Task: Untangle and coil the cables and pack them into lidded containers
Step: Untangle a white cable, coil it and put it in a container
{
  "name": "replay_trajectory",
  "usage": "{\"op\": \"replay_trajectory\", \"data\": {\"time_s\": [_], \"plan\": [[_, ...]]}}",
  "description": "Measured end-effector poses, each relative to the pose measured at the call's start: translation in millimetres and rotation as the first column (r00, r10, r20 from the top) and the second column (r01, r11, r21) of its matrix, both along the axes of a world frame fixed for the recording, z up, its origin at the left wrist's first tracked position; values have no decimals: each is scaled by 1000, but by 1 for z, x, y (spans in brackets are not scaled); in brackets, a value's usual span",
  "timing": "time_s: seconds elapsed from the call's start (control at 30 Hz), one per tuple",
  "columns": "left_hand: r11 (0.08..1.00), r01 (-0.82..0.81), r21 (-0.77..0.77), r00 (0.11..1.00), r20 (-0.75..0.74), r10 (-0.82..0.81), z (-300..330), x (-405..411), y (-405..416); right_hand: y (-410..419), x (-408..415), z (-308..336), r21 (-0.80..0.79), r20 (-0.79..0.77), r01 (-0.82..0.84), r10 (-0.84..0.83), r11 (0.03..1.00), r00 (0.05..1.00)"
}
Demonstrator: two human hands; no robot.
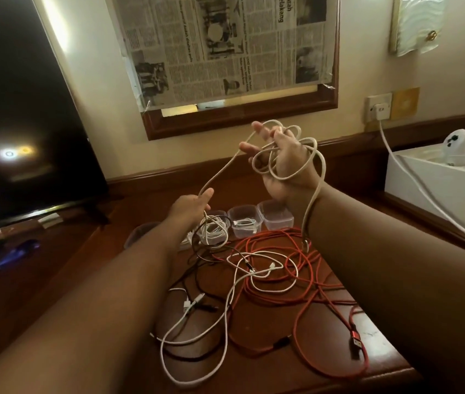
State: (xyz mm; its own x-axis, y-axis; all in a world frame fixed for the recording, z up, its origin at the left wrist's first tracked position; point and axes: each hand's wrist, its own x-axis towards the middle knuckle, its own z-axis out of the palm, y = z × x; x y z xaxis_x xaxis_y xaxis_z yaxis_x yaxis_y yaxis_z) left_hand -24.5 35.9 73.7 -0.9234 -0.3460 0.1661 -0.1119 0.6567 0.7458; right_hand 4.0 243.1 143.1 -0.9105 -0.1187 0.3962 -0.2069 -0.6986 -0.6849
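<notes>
Landmark: the wooden table (305, 373). At its nearest edge lies a red braided cable (302, 268), its USB plug (355, 341) toward the right corner, its loops spread over the table's middle. Thin white cables (225, 317) and black cables (197, 356) lie tangled across and left of the red one.

Above the table's middle, both forearms reach forward. The left hand (190, 207) is lower, just over the far part of the table; its fingers pinch a beige cable (220, 169) that rises from it up to the right hand (279, 163). The right hand is raised well above the table, fingers partly spread, with several loops of the beige cable wound around palm and fingers; one strand hangs down past the wrist, ending just above the red cable.

At the table's far edge stand three clear plastic containers (247, 220), lids off; two hold coiled white cable, the right one's contents cannot be told.
</notes>
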Motion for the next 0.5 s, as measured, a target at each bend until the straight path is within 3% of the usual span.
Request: {"op": "replay_trajectory", "data": {"time_s": [0.13,0.27,0.43,0.5], "plan": [[987,-17,-163,1000,16,19,-7,-3,-5,-1,5,6,-6,-19,64,-64,998,998],[928,-198,-316,980,-33,197,-13,2,-4,-6,10,11,-17,-1,30,-30,999,1000],[916,-350,-196,928,-204,311,-5,10,-3,-7,8,1,13,-1,169,-169,986,986],[912,-313,-264,939,-228,256,-6,11,-6,-5,4,-3,31,5,246,-247,969,969]]}}
